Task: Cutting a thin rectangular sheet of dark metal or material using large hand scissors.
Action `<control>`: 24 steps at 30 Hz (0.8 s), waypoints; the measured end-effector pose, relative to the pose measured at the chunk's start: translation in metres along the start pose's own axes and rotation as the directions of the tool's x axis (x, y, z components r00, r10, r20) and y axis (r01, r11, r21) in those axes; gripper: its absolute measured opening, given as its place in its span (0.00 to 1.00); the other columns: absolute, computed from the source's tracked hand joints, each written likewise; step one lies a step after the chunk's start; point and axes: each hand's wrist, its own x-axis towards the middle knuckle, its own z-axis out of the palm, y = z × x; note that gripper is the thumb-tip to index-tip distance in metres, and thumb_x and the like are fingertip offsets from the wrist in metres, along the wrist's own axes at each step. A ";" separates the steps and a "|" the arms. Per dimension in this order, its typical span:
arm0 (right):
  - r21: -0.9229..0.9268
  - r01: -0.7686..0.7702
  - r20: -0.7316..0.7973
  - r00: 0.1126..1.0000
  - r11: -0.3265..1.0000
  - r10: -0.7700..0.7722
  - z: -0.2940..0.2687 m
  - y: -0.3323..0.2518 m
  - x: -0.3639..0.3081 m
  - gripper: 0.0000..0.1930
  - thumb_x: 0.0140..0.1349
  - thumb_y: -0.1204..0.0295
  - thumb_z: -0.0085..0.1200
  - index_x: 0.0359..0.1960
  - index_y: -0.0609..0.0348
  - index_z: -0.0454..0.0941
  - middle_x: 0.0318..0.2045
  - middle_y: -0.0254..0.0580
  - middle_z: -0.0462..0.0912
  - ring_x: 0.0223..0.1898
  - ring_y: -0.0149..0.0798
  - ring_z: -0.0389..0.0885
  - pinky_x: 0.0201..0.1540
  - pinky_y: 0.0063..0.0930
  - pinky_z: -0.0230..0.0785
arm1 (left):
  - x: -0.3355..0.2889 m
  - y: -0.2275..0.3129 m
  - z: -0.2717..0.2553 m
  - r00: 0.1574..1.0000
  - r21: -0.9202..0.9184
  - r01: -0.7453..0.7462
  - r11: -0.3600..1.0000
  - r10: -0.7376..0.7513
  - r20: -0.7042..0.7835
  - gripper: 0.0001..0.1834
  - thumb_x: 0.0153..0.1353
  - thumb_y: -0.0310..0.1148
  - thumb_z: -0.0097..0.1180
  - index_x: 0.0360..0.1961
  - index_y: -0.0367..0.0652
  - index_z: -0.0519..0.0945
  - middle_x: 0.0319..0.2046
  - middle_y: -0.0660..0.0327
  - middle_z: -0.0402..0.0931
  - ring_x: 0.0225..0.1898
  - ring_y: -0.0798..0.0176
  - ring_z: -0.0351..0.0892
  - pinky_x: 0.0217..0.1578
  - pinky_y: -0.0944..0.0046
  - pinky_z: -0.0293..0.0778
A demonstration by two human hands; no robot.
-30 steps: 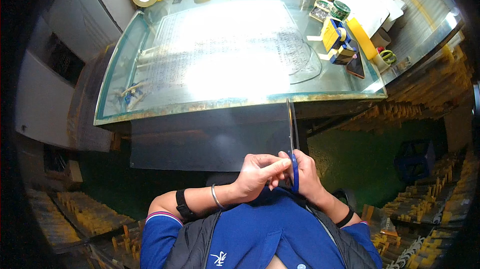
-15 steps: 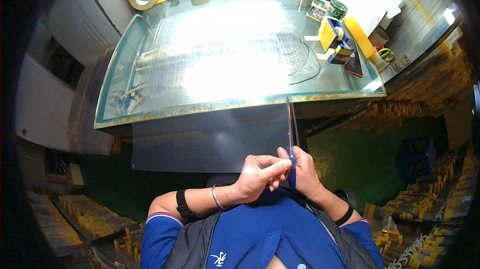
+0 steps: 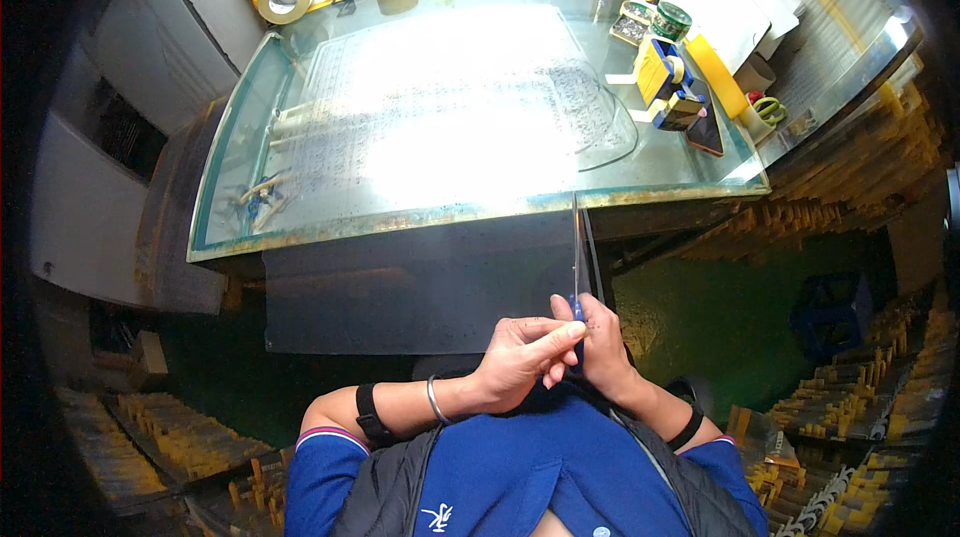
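Note:
A transparent, dark-looking film sheet [image 3: 420, 287] hangs over the near edge of the light table, its upper part lying on the bright glass. In my right hand [image 3: 605, 347] is a pair of blue-handled scissors [image 3: 577, 272], long blades pointing away from me at the sheet's right side. A narrow edge of film runs just right of the blades. My left hand [image 3: 515, 362] is closed in a pinch by the sheet's lower right corner, thumb close against the scissor handles. Whether its fingertips grip film or handle is hard to see.
The lit glass table [image 3: 440, 215] carries printed film. On its right stand a blue-and-yellow tape dispenser [image 3: 660, 72], a phone [image 3: 706, 132], tape rolls [image 3: 672, 20] and green-handled scissors [image 3: 769, 110]. A large tape roll [image 3: 284, 0] is far left. A blue stool [image 3: 835, 309] stands right.
The scissors and my right hand have shifted slightly left, and less of the blue handle shows. The hanging sheet's lower edge sits a little lower. My left hand has barely moved.

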 end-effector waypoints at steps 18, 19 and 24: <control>0.530 -0.204 0.011 0.972 0.823 0.233 -0.029 0.009 0.002 0.16 0.63 0.61 0.45 0.32 0.65 0.70 0.26 0.45 0.78 0.23 0.30 0.76 0.24 0.21 0.70 | 0.004 0.043 -0.032 0.991 0.198 -0.117 0.973 0.128 -0.044 0.13 0.55 0.37 0.58 0.30 0.35 0.79 0.19 0.61 0.75 0.16 0.73 0.71 0.16 0.76 0.65; 0.551 -0.151 -0.027 0.980 0.821 0.198 -0.032 0.004 0.008 0.15 0.63 0.62 0.45 0.33 0.66 0.70 0.27 0.47 0.78 0.23 0.31 0.77 0.25 0.22 0.71 | 0.001 0.044 -0.035 0.989 0.232 -0.127 0.964 0.142 -0.049 0.13 0.55 0.36 0.58 0.30 0.34 0.79 0.19 0.60 0.75 0.16 0.73 0.71 0.16 0.76 0.65; 0.609 -0.090 -0.096 0.978 0.788 0.185 -0.034 -0.009 0.024 0.11 0.62 0.66 0.46 0.33 0.65 0.69 0.27 0.48 0.79 0.23 0.32 0.77 0.24 0.22 0.71 | -0.033 0.062 -0.070 0.967 0.429 -0.253 0.867 0.240 0.083 0.12 0.52 0.32 0.56 0.21 0.32 0.77 0.15 0.58 0.72 0.14 0.68 0.68 0.15 0.70 0.61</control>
